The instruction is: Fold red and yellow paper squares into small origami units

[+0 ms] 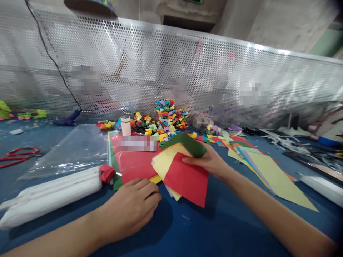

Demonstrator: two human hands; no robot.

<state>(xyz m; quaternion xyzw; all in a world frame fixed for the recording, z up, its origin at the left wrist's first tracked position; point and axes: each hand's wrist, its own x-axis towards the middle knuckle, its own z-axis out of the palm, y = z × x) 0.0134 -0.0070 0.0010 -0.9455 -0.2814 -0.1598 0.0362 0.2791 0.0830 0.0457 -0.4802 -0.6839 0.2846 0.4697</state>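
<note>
Raised above the blue table, my right hand pinches several coloured paper sheets. A red sheet is at the front, with yellow behind it and a green one bent over at the top. My left hand rests on the table just left of these sheets, fingers curled and partly hidden; what it may hold does not show. Beyond it lies a plastic-covered stack of red and green paper. A small folded red paper piece sits at the end of a white foam-like block.
Red scissors and a blue glue gun are at the left. A tower of folded paper and a white cylinder stand behind. Paper strips lie right. A perforated metal screen closes the back.
</note>
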